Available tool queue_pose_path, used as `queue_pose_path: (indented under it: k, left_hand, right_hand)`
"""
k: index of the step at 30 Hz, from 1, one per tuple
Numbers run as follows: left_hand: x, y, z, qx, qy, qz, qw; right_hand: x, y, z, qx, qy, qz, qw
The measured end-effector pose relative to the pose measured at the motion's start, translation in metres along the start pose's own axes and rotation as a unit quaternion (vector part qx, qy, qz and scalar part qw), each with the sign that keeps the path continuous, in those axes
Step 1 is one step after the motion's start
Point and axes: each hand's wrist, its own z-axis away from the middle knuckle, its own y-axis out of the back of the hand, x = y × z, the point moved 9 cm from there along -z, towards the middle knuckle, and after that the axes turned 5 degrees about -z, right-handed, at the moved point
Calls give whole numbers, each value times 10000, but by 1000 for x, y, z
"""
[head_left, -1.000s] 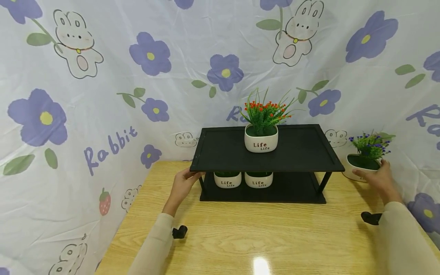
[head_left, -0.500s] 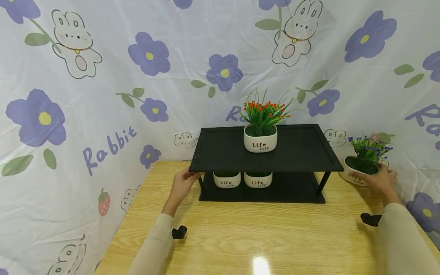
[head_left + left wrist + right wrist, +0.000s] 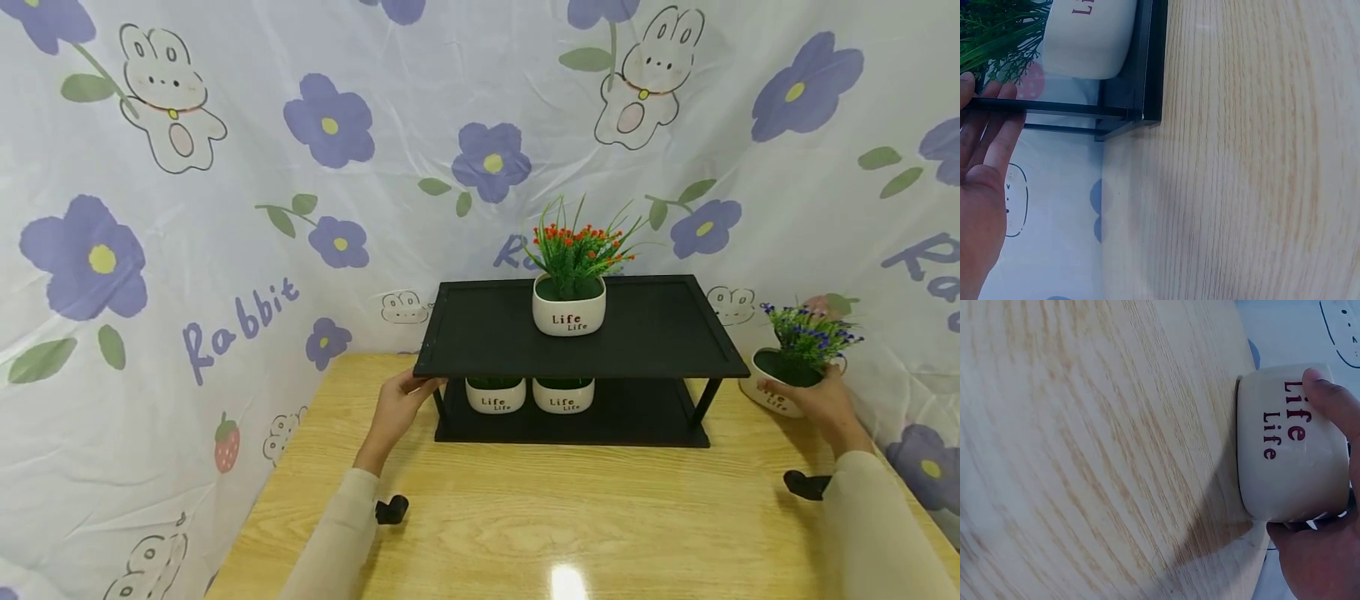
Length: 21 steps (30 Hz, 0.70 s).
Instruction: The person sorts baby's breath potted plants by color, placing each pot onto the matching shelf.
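Note:
At the right end of the table, my right hand point(image 3: 828, 408) grips a white potted plant point(image 3: 772, 397) with small purple-blue flowers. In the right wrist view the thumb lies over the red "Life" lettering of the pot point(image 3: 1291, 478), while the other fingers are mostly hidden behind it. My left hand point(image 3: 397, 410) holds the left end of a black two-tier shelf point(image 3: 480, 337) just under its top board. The left wrist view shows the thumb and fingers point(image 3: 1004, 140) around a thin black post point(image 3: 1066, 109). Both sleeves are light beige.
A white pot with orange-red flowers point(image 3: 568, 312) stands on the top board. Two more white pots, a left one point(image 3: 495, 398) and a right one point(image 3: 562, 398), sit on the lower board. A printed cloth point(image 3: 405, 100) hangs behind the wooden table point(image 3: 525, 517).
My right hand has drawn the purple-flowered potted plant slightly toward me, and the pot has turned a little. The left hand has stayed at the shelf's left end.

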Motion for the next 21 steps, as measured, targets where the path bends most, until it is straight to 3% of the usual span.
queue_pose_path:
  k: [8, 21]
  left_hand:
    - [0, -1, 2, -55, -84, -162, 9998]
    - [-2, 0, 0, -104, 28, -70, 9999]
  right_hand:
    - [-1, 0, 4, 82, 98, -59, 9999]
    - [-21, 9, 17, -36, 363, 455, 9983]
